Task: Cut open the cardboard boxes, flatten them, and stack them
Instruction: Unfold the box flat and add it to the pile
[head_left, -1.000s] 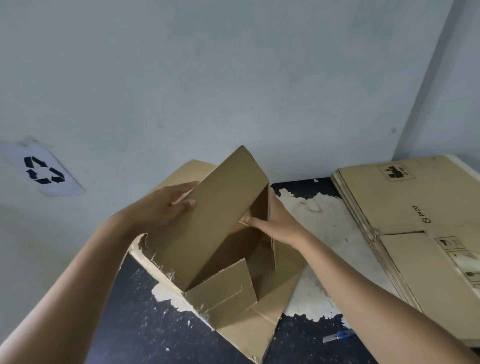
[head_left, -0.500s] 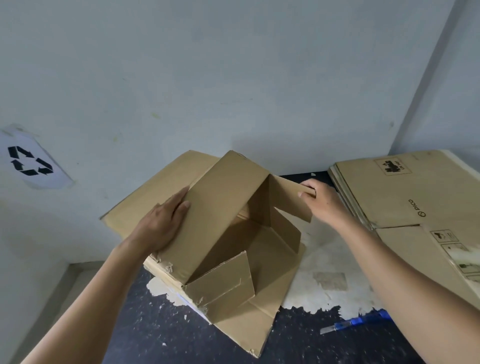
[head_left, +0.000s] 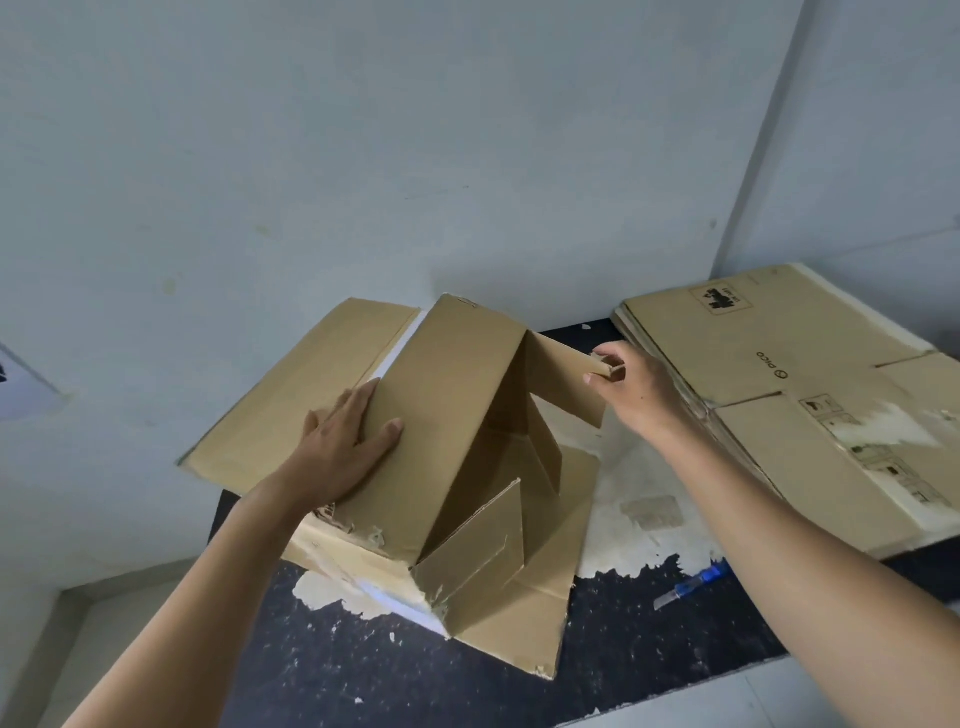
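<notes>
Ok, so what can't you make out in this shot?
All in the head view:
- Sign on the left wall: cut off by the frame edge.
- Right hand: some fingertips are hidden behind the flap it pinches.
- Whatever lies under the box: covered by it and the left hand.
- Small labels on the stack: too small to read.
- Cutter: too small to tell if the blade is out.
</notes>
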